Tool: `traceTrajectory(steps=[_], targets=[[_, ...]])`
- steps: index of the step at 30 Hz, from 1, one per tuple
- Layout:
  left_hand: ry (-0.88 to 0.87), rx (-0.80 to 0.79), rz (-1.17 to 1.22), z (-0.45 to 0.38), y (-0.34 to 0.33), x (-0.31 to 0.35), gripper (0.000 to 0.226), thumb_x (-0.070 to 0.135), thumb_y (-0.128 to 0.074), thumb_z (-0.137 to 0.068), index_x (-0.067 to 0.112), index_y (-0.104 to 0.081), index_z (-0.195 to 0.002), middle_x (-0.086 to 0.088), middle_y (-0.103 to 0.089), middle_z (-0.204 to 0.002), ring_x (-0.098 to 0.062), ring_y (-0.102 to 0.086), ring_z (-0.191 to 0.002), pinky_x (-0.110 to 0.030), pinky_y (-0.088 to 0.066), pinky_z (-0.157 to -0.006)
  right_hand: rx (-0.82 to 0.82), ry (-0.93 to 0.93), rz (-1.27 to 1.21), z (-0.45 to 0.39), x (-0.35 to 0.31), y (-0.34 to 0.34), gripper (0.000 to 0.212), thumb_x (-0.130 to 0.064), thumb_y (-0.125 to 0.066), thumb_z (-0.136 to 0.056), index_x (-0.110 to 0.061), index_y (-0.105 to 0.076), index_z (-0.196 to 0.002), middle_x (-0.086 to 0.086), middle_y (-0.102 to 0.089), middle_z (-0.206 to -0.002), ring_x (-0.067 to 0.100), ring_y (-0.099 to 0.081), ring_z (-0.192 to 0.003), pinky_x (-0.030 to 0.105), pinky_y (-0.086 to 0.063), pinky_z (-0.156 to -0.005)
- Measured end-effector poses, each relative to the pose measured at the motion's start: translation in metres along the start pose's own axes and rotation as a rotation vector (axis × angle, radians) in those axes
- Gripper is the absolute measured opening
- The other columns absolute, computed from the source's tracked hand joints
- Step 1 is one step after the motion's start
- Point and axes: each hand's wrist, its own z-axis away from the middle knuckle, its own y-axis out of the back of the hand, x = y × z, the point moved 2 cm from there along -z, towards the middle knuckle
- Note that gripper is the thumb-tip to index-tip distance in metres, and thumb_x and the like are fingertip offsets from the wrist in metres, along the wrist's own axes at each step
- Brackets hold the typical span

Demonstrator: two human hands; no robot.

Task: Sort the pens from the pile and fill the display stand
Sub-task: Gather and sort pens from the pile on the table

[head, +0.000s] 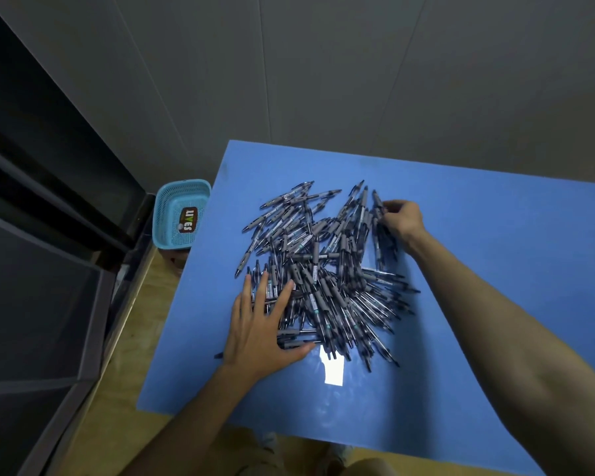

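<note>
Our right hand [401,219] is at the far right edge of the pile [323,280], fingers curled in among the pens there; it seems to pinch one or two upright barrels, though the fingertips are buried and we cannot tell exactly which. Our left hand [260,324] lies flat on the near left side, fingers straight and spread, pressing down on the pens beneath, thumb stretched along the near edge.

The pile sits mid-table [495,255]: a dense tangle of slim click pens, grey rubbery grips, clear barrels, dark clips, pointing every way. Colours are hard to sort out in this dim light. One dark pen tip pokes out from under our left wrist.

The table top is smooth, matte blue, with a bright glare patch [334,369] near us. Off the far left corner stands a light blue mesh basket [181,214], plastic, with a printed label inside, partly cut off by the table edge. Dark shelving [49,235] runs down the left.
</note>
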Motion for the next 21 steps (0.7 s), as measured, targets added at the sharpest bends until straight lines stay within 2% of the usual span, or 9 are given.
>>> traceTrajectory(steps=[5,8,9,10,12,14,17,21], targets=[[-0.006,0.005,-0.017,0.000,0.001,0.000,0.113,0.097,-0.038,-0.072,0.036,-0.008,-0.162,-0.010,-0.005,-0.170,-0.036,0.004,-0.156,-0.056,-0.014,-0.120,-0.101,0.096,-0.035,0.054,-0.001,-0.023,0.033,0.004,-0.061,-0.092,0.000,-0.063,-0.125,0.006,-0.069,-0.110,0.022,-0.067,-0.085,0.024,-0.056,-0.068],[0.001,-0.006,-0.026,-0.001,0.001,0.000,0.113,0.097,-0.037,-0.072,0.036,-0.008,-0.162,-0.009,-0.005,-0.170,-0.036,0.004,-0.156,-0.057,-0.015,-0.120,-0.140,0.147,0.014,0.070,0.003,-0.030,0.024,0.000,-0.063,-0.093,-0.003,-0.069,-0.116,0.011,-0.074,-0.100,0.036,-0.072,-0.087,0.049,-0.061,-0.075],[0.003,-0.009,-0.029,0.000,0.001,0.000,0.112,0.098,-0.036,-0.072,0.037,-0.007,-0.162,-0.009,-0.004,-0.170,-0.035,0.005,-0.156,-0.057,-0.015,-0.121,-0.142,0.169,0.071,0.071,0.002,-0.029,0.021,0.000,-0.063,-0.092,-0.002,-0.071,-0.111,0.015,-0.074,-0.098,0.037,-0.071,-0.090,0.052,-0.059,-0.080],[0.004,-0.008,-0.027,0.000,0.001,0.000,0.112,0.098,-0.036,-0.072,0.037,-0.007,-0.162,-0.009,-0.004,-0.170,-0.035,0.006,-0.156,-0.057,-0.015,-0.121,-0.128,0.187,0.131,0.067,0.001,-0.028,0.020,0.000,-0.062,-0.091,0.002,-0.070,-0.109,0.020,-0.073,-0.101,0.038,-0.070,-0.095,0.053,-0.058,-0.085],[0.003,-0.008,-0.022,0.000,0.002,0.000,0.111,0.097,-0.035,-0.073,0.037,-0.007,-0.162,-0.009,-0.005,-0.170,-0.035,0.006,-0.156,-0.058,-0.016,-0.121,-0.064,0.224,0.238,0.057,-0.007,-0.023,0.031,-0.003,-0.059,-0.087,0.008,-0.065,-0.116,0.027,-0.067,-0.116,0.040,-0.064,-0.109,0.052,-0.053,-0.096],[0.000,-0.012,-0.024,0.000,0.002,0.000,0.111,0.098,-0.033,-0.073,0.036,-0.005,-0.162,-0.009,-0.002,-0.170,-0.035,0.008,-0.155,-0.058,-0.014,-0.121,-0.017,0.305,0.352,0.050,-0.020,-0.022,0.046,-0.015,-0.058,-0.086,-0.002,-0.061,-0.130,0.023,-0.059,-0.129,0.036,-0.057,-0.119,0.048,-0.047,-0.104],[-0.008,-0.014,-0.031,-0.001,0.003,0.001,0.111,0.098,-0.031,-0.073,0.035,-0.005,-0.162,-0.009,0.000,-0.170,-0.036,0.009,-0.155,-0.058,-0.013,-0.121,-0.114,0.488,0.563,0.041,-0.046,-0.040,0.046,-0.015,-0.057,-0.088,-0.010,-0.058,-0.134,0.020,-0.052,-0.132,0.038,-0.047,-0.123,0.043,-0.039,-0.107],[-0.014,-0.011,-0.013,0.000,0.004,-0.001,0.112,0.098,-0.033,-0.073,0.033,-0.014,-0.162,-0.010,-0.007,-0.170,-0.037,0.003,-0.156,-0.060,-0.020,-0.119,-0.283,0.680,0.764,0.032,-0.084,-0.092,0.051,-0.027,-0.052,-0.095,-0.016,-0.050,-0.145,0.017,-0.048,-0.142,0.036,-0.043,-0.132,0.048,-0.037,-0.110]])
